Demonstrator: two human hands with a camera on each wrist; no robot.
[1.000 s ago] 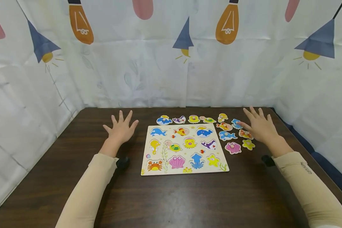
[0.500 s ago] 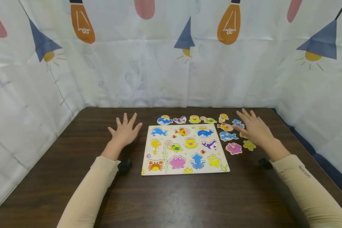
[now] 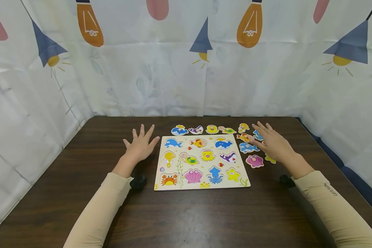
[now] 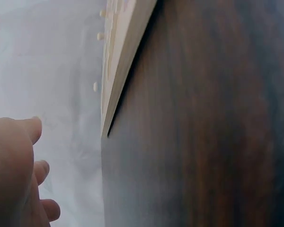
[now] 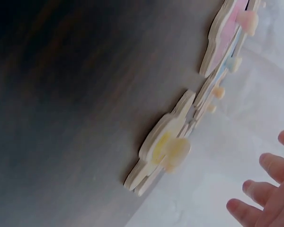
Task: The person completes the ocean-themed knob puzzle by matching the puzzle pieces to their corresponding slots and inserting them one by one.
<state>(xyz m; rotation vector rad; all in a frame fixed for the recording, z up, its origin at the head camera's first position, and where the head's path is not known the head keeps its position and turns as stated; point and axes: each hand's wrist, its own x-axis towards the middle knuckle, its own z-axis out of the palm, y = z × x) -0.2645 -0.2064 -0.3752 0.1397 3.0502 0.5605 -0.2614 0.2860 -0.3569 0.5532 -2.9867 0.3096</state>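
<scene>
My left hand (image 3: 139,147), fingers spread, is over the table just left of a wooden puzzle board (image 3: 201,186) printed with sea animals. It holds nothing. My right hand (image 3: 275,144) hovers with straight fingers over loose puzzle pieces to the right of the board, partly hiding some of them. Near its thumb lie a blue fish piece (image 3: 248,148) and a red and yellow fish piece (image 3: 243,137). A pink shell piece (image 3: 255,161) sits closer to me. In the right wrist view, a yellow star piece (image 5: 156,146) shows its round knob, apart from the fingers (image 5: 274,166).
Behind the board, a row of knobbed pieces includes a blue whale (image 3: 179,130), a purple whale (image 3: 196,130), an octopus (image 3: 212,129) and a turtle (image 3: 228,130). A seahorse piece (image 3: 243,127) lies at the corner. A patterned white curtain (image 3: 173,82) surrounds the dark wooden table (image 3: 186,220).
Both hands have moved inward: the left rightward toward the board, the right leftward further over the loose pieces. The board and pieces have stayed put on the table.
</scene>
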